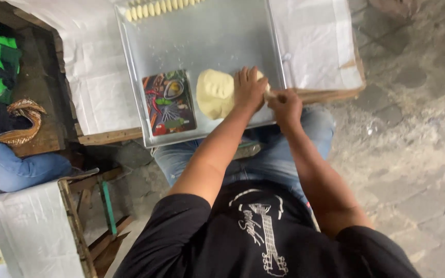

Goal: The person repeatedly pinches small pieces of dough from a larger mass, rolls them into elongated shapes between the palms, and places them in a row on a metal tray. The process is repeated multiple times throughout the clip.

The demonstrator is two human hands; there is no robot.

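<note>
The left hand (249, 87) lay spread flat on the dough (214, 93), pinning it to the tray (222, 36); beside it, the right hand (286, 105) was closed, pinching off an edge piece.

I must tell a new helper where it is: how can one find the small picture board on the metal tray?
Look at the large metal tray on the paper-covered table. The picture board lies flat in its near left corner, just left of the pale dough under the left hand. It is the only dark, colourful rectangle there.
</note>
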